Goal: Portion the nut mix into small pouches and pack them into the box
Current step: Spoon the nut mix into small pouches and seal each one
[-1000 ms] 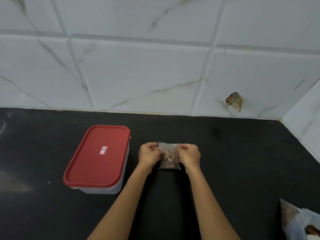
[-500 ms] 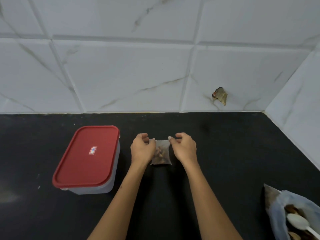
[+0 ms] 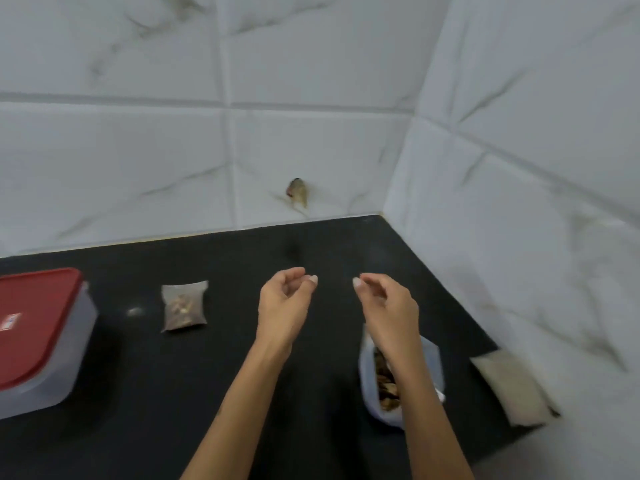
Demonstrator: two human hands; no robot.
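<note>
A small clear pouch filled with nut mix lies flat on the black counter, left of my hands. The plastic box with its red lid on stands at the far left, partly cut off by the frame. My left hand and my right hand hover above the counter with fingers loosely curled, holding nothing. An open bag of nut mix sits under my right forearm, which covers part of it. A stack of pale flat pouches lies at the right by the wall.
Marble-patterned tiled walls meet in a corner at the back right. A small chipped patch marks the back wall just above the counter. The right wall runs close beside the stack of pouches.
Both hands have let go of the filled pouch, which now lies on the counter. The view has swung right, bringing the nut bag and the stack of pouches into sight.
</note>
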